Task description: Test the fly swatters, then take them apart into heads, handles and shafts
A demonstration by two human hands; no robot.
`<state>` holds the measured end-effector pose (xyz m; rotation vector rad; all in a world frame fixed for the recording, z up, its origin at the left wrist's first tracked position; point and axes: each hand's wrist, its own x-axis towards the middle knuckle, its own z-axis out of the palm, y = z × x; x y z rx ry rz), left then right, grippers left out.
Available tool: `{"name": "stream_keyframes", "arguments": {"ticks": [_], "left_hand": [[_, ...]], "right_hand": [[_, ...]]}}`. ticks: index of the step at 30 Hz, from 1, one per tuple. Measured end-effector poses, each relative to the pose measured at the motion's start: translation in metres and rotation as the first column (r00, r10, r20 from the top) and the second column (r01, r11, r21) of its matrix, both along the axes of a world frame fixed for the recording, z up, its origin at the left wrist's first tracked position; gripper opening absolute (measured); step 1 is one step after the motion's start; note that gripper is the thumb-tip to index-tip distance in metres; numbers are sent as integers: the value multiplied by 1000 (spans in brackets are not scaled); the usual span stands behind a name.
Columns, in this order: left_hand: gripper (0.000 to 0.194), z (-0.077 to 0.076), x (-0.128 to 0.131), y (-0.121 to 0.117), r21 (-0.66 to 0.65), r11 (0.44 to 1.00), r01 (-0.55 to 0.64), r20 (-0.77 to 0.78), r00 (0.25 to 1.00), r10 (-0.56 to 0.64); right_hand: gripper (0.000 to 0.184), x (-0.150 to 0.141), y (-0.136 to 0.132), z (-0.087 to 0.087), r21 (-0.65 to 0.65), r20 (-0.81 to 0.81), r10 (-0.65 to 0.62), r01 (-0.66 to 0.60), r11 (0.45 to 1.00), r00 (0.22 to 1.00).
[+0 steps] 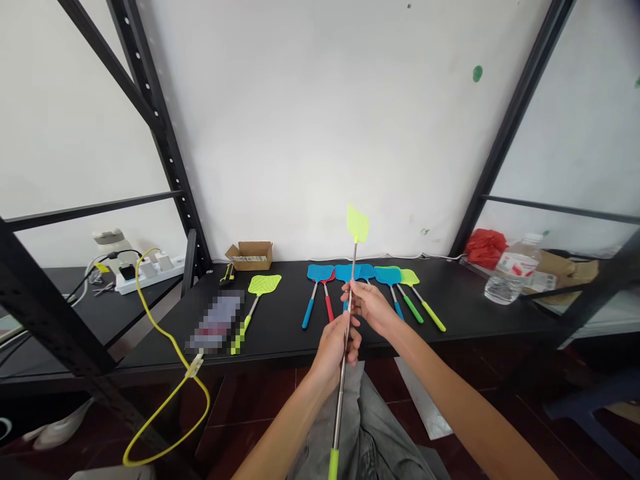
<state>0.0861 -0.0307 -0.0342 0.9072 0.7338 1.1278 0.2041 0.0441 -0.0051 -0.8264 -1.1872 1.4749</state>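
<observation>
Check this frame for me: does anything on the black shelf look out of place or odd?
A pixelated patch hides an item lying on the black shelf beside the lime-green fly swatter, so it cannot be identified. A yellow cable also droops over the shelf edge in a loose loop.

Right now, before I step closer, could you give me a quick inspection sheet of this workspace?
surface: matte black shelf top, in use.
job's things: lime-green fly swatter on a long steel shaft, held upright; blue and lime-green plastic fly swatters lie on the shelf.
clutter: brown cardboard box, clear plastic water bottle, red plastic bag.
hands: left hand wraps the shaft; right hand grips it higher up.
cables: yellow cable loops below the shelf; white power strip at left.
surroundings: white wall, black slotted steel upright, dark red floor tiles.
</observation>
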Motion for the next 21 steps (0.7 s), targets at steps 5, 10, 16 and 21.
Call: {"name": "stream_keyframes", "arguments": {"ticks": [5,10,16,21], "left_hand": [[44,-1,3,-7,-20,999,43,100,994,-41],[48,-1,5,-17,-63,998,19,106,994,-12],[48,-3,5,-28,-66,997,32,92,995,-26],[46,-9,5,-46,-67,997,33,95,995,-27]], "right_hand": [[32,0,2,-2,4,3,-60,60,998,998],[31,-4,10,-1,-39,-29,-110,109,993,993],[31,-3,20,15,-18,-73,-180,180,984,981],[29,4,33,46,-3,-95,-243,243,970,965]]}}
